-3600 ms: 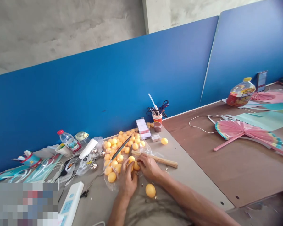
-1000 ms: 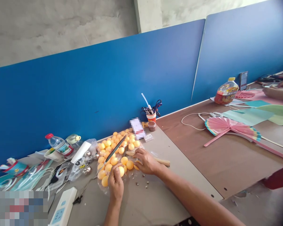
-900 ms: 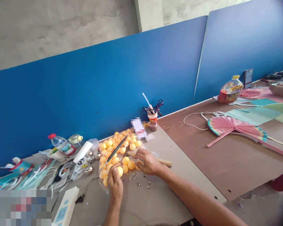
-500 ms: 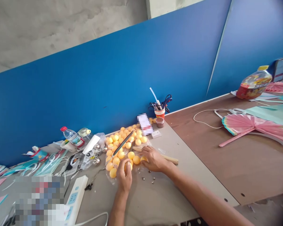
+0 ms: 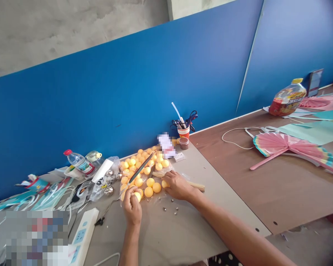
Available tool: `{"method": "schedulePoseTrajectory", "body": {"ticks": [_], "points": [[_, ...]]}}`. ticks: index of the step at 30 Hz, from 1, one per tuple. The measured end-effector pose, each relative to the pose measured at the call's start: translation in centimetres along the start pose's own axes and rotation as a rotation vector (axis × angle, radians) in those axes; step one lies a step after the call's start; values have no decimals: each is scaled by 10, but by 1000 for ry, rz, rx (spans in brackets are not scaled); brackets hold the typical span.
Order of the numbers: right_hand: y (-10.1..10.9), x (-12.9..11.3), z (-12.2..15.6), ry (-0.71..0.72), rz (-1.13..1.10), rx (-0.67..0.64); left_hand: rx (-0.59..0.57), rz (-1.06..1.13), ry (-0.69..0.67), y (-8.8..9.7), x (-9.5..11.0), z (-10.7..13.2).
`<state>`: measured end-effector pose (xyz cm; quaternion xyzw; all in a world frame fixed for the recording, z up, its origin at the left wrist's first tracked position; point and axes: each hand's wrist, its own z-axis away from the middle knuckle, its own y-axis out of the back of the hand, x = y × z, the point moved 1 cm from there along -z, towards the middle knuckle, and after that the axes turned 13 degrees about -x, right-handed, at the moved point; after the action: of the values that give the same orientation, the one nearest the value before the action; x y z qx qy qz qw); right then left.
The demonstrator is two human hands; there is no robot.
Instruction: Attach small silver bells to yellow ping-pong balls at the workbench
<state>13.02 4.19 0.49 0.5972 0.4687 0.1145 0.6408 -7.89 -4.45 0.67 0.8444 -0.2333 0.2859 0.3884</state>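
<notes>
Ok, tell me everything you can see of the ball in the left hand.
The ball is orange-yellow, round and smooth, and looks like plastic, with no marking that I can make out. The left hand grips it, hiding part of its surface. It is at the near edge of the similar balls; whether it touches any of them cannot be told.

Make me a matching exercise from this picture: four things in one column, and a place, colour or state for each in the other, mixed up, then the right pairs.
Column one:
1. Left hand
2. Pink fan
3. Power strip
4. Red-capped bottle

Column two:
A. White and pale blue
B. Clear and see-through
C. Holding a yellow-orange ball
D. Lying on the brown tabletop

Right pairs: 1-C, 2-D, 3-A, 4-B.
</notes>
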Motion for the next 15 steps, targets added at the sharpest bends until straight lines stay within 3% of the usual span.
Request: {"method": "schedulePoseTrajectory", "body": {"ticks": [8, 15], "points": [[-2, 0, 1, 9, -4, 26, 11, -23, -57, -4, 0, 1], [-5, 1, -2, 29, 15, 58, -93, -73, -88, -10, 5, 7]]}}
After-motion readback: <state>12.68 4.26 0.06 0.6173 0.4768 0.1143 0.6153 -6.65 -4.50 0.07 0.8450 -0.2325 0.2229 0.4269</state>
